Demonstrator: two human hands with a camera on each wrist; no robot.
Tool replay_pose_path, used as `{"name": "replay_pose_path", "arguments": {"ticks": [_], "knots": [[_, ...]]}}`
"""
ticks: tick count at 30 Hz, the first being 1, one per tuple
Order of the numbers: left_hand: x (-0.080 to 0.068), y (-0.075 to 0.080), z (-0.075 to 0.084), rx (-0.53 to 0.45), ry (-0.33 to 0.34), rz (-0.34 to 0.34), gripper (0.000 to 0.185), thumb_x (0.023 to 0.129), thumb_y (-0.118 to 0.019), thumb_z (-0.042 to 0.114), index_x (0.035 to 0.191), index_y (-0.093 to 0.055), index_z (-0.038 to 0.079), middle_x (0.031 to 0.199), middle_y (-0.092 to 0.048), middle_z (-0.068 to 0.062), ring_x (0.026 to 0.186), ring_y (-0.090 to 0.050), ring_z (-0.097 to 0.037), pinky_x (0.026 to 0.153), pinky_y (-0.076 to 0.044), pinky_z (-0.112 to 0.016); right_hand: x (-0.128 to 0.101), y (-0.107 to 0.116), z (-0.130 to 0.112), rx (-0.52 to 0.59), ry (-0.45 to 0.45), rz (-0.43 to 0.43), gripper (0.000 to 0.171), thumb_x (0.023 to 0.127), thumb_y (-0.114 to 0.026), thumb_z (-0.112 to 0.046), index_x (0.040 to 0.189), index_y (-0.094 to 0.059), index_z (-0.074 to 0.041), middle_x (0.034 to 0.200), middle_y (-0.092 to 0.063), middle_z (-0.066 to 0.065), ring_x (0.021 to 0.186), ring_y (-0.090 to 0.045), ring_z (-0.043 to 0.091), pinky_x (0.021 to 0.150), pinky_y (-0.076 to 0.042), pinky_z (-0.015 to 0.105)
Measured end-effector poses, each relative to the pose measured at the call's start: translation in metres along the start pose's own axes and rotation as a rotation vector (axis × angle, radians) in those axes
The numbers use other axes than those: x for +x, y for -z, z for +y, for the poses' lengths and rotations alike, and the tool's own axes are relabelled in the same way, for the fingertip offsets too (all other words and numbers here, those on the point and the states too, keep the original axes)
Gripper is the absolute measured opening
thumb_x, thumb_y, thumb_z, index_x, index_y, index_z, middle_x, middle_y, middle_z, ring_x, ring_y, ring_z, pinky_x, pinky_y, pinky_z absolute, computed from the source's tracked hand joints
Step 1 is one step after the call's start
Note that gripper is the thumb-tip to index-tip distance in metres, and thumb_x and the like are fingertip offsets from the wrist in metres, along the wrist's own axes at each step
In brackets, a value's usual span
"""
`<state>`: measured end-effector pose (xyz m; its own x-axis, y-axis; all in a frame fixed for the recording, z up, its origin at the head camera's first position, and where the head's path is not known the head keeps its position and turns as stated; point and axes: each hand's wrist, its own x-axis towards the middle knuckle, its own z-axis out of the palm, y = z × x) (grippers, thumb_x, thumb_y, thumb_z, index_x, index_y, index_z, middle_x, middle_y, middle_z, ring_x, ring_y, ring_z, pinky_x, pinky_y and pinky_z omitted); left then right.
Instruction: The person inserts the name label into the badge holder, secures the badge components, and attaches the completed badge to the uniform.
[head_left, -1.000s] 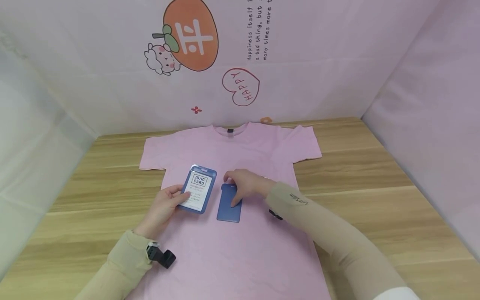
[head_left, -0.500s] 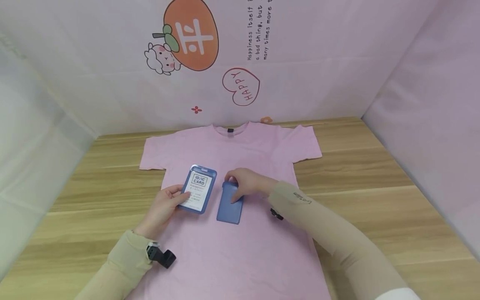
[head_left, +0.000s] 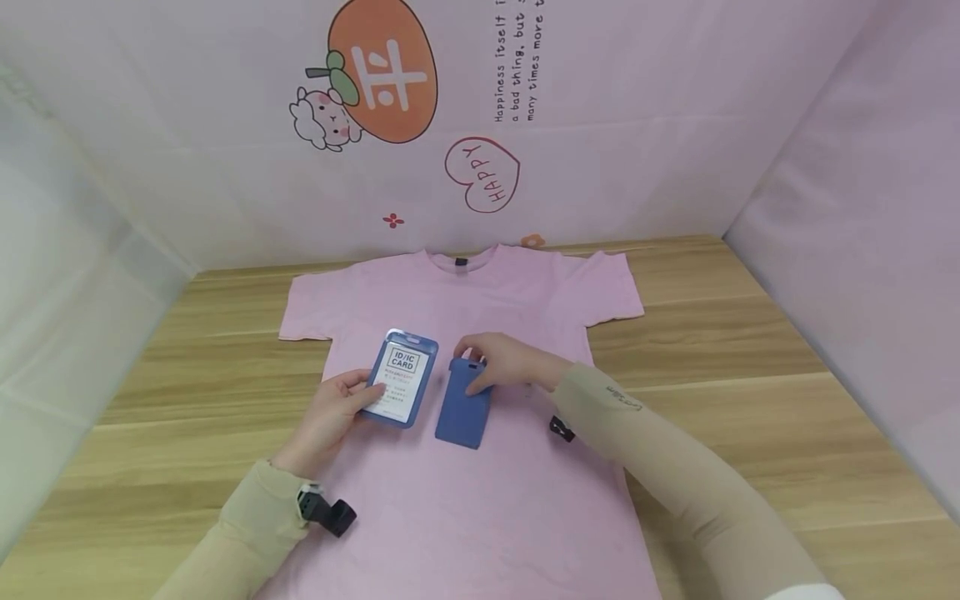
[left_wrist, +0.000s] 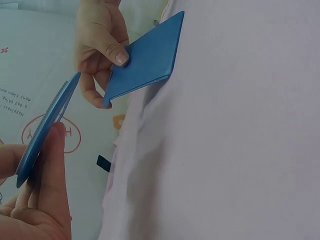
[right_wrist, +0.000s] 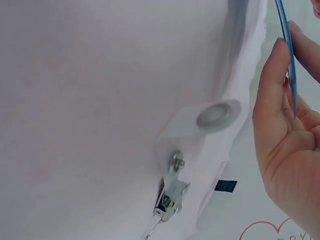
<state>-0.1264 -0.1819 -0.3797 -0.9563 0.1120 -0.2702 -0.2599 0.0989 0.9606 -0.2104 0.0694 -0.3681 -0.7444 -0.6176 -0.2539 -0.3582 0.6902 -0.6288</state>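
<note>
My left hand (head_left: pixel 326 417) grips a blue ID badge holder (head_left: pixel 424 379) by its left side, thumb on the front. A white card printed "ID/IC CARD" (head_left: pixel 401 367) shows in it. My right hand (head_left: pixel 506 362) pinches a flat blue cover panel (head_left: pixel 461 412) near its slotted top end, thumb on the near face and fingers behind. The panel is tilted, top end raised, lower end close over the pink T-shirt (head_left: pixel 450 517). In the right wrist view, a metal badge clip (right_wrist: pixel 170 200) with a clear snap strap (right_wrist: pixel 192 125) lies on the shirt.
The T-shirt lies spread on a wood-grain table (head_left: pixel 750 358), its collar toward the back. White printed cloth (head_left: pixel 630 125) hangs behind and along both sides. A wrist camera (head_left: pixel 337 517) sticks out from the left wrist.
My right hand has lifted the top end of the blue panel off the shirt and shifted slightly right. My left hand with the badge holder has moved a little right.
</note>
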Motion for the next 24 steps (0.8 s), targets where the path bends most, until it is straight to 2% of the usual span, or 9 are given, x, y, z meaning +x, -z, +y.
{"name": "replay_pose_path", "arguments": {"ticks": [6,10,13,16,20,24], "knots": [[0.002,-0.004,0.001,-0.001,0.019,0.009,0.045,0.096,-0.052,0.009,0.134,-0.041,-0.011,0.112,-0.068,-0.011,0.086,-0.066,-0.003,0.078,-0.055,-0.02,-0.009,0.007,0.007,0.101,-0.009,0.008,0.049,0.078,-0.077,-0.015,0.123,-0.056,-0.014,0.113,-0.062,0.01,0.102,-0.057,0.022,0.081,-0.051,0.03],[0.002,-0.007,0.002,-0.004,0.018,0.008,0.044,0.096,-0.052,0.008,0.133,-0.041,-0.011,0.11,-0.069,-0.01,0.085,-0.066,-0.003,0.078,-0.055,-0.02,-0.013,0.013,0.015,0.223,-0.026,0.024,0.048,0.08,-0.075,-0.014,0.124,-0.055,-0.015,0.113,-0.062,0.011,0.097,-0.059,0.019,0.069,-0.054,0.026],[0.002,-0.01,0.002,-0.013,0.012,0.002,0.043,0.096,-0.052,0.007,0.132,-0.042,-0.012,0.107,-0.07,-0.008,0.085,-0.066,-0.003,0.077,-0.055,-0.02,-0.016,0.016,0.022,0.334,-0.031,0.039,0.048,0.082,-0.073,-0.011,0.125,-0.053,-0.013,0.112,-0.063,0.013,0.089,-0.062,0.017,0.065,-0.056,0.029],[0.002,-0.012,0.002,-0.024,0.0,-0.008,0.043,0.095,-0.052,0.006,0.132,-0.041,-0.014,0.106,-0.07,-0.009,0.084,-0.066,-0.003,0.076,-0.055,-0.019,-0.02,0.019,0.027,0.436,-0.025,0.057,0.047,0.084,-0.07,-0.007,0.126,-0.051,-0.009,0.111,-0.063,0.016,0.086,-0.063,0.018,0.067,-0.058,0.035],[0.004,-0.016,0.003,-0.028,-0.004,-0.008,0.042,0.095,-0.052,0.006,0.131,-0.042,-0.014,0.107,-0.069,-0.011,0.083,-0.066,-0.003,0.075,-0.055,-0.019,-0.025,0.023,0.032,0.507,-0.028,0.116,0.048,0.084,-0.069,-0.005,0.128,-0.049,-0.007,0.118,-0.059,0.022,0.094,-0.061,0.024,0.072,-0.058,0.04],[0.005,-0.02,0.004,-0.021,-0.011,-0.016,0.041,0.095,-0.052,0.005,0.13,-0.043,-0.014,0.11,-0.068,-0.014,0.082,-0.066,-0.004,0.074,-0.055,-0.02,-0.031,0.026,0.034,0.555,-0.033,0.186,0.05,0.084,-0.068,-0.003,0.13,-0.048,-0.006,0.119,-0.056,0.022,0.096,-0.058,0.025,0.073,-0.058,0.038]]}}
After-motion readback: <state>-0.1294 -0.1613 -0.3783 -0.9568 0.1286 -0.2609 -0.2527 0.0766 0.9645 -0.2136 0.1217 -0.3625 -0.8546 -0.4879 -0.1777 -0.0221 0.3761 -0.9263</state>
